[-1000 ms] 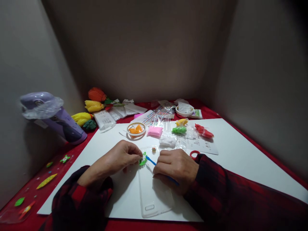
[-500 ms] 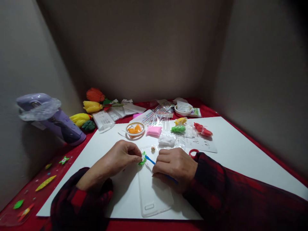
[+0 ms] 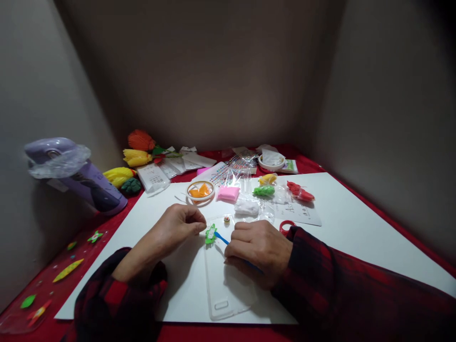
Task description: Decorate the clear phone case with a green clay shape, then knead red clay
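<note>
My right hand (image 3: 258,247) is closed around a blue modelling tool (image 3: 221,238), whose tip touches a small green clay shape (image 3: 210,234) lying on a clear phone case (image 3: 225,266). My left hand (image 3: 176,229) rests on the white sheet (image 3: 356,228) just left of the green shape, its fingers curled and pinched together; I cannot make out anything in them. A tiny round clay piece (image 3: 227,219) sits at the top of the case.
Behind the hands lie clay lumps in wrappers: orange in a round tub (image 3: 200,190), pink (image 3: 228,193), white (image 3: 247,207), green (image 3: 264,191), yellow (image 3: 268,179), red (image 3: 301,192). A purple device (image 3: 76,178) leans at the left. Paper flowers (image 3: 138,149) and sticker sheets lie at the back.
My left hand has drawn back a little to the left, off the green clay shape, which now shows whole on the case. The right hand has stayed put.
</note>
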The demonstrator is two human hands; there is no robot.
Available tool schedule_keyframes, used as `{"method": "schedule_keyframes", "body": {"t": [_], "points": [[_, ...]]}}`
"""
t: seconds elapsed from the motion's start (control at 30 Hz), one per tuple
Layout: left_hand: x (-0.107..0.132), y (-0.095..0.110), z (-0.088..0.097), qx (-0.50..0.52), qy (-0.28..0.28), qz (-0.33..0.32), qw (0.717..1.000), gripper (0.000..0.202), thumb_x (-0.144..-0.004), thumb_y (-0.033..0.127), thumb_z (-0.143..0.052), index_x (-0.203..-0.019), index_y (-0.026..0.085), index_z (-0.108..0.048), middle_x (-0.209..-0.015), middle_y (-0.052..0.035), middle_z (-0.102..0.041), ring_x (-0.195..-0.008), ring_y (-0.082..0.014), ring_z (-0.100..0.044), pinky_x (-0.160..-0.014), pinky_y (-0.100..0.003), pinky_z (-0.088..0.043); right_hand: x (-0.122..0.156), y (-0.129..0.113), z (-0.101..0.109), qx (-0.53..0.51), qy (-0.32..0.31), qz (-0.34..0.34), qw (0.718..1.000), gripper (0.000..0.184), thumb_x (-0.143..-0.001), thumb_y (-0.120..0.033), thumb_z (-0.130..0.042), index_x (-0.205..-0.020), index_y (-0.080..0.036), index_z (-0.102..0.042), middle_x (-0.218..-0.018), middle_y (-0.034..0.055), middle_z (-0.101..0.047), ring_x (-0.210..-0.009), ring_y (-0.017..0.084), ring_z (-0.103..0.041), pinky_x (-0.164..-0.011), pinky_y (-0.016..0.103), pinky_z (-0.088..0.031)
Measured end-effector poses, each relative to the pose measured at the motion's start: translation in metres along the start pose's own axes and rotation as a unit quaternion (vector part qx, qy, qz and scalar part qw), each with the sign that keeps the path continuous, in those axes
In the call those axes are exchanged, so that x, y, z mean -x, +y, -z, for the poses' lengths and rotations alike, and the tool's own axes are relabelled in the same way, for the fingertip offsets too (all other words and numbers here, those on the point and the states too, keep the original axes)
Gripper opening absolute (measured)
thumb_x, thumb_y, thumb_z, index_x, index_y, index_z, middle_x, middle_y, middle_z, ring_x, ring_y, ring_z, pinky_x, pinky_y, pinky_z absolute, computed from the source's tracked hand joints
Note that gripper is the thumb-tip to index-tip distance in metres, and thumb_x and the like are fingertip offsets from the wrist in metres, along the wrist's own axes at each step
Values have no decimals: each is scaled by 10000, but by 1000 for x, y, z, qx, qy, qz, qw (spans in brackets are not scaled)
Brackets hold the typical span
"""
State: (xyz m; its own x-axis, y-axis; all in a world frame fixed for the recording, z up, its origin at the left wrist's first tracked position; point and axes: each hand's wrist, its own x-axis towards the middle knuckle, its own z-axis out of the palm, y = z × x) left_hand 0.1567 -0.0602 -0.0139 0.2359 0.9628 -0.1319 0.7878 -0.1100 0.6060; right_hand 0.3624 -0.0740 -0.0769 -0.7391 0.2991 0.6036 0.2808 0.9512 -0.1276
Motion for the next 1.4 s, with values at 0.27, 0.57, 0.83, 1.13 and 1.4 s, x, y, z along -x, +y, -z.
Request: {"method": "schedule_keyframes", "body": {"t": [0.27,0.57,0.83,1.13,1.4], "points": [[-7,-13,-5,-49,68,3,996,127,-673,215,-527,-647,165,-641,-662,-24,-639,-644,-184,-559,-577,-267,-379,-1,-4,-3,-28,-30,-31,999,266,-935,-253,-413,-758,-151,-584,-636,38,-578,-583,145,-477,-541,273,-333],[-11,-17,-9,-110,74,-5,991,177,-769,239,-529,-817,155,-678,-811,-70,-690,-736,-205,-602,-655,-279,-408,-3,-4,-5,-43,-43,-11,998,248,-905,-232,-432,-733,-149,-591,-624,35,-570,-572,145,-436,-522,284,-298],[-14,-30,-11,-91,66,-13,994,210,-766,254,-527,-844,170,-703,-894,-94,-717,-821,-235,-624,-723,-308,-428,-3,-3,-7,-55,-42,-11,998,229,-908,-232,-446,-755,-151,-596,-637,32,-567,-580,144,-428,-528,280,-306],[-14,-31,-11,-86,52,-19,995,208,-751,249,-502,-774,174,-695,-822,-85,-714,-781,-235,-617,-712,-319,-420,-3,-2,-8,-64,-53,-20,996,166,-866,-206,-484,-771,-142,-605,-657,37,-583,-601,144,-454,-536,274,-309],[-16,-33,-11,-94,50,-28,994,206,-752,239,-490,-719,168,-680,-765,-74,-701,-749,-221,-604,-677,-302,-400,-4,-4,-6,-60,-24,-24,998,210,-894,-233,-477,-754,-145,-606,-630,35,-576,-581,145,-452,-534,277,-325]]}}
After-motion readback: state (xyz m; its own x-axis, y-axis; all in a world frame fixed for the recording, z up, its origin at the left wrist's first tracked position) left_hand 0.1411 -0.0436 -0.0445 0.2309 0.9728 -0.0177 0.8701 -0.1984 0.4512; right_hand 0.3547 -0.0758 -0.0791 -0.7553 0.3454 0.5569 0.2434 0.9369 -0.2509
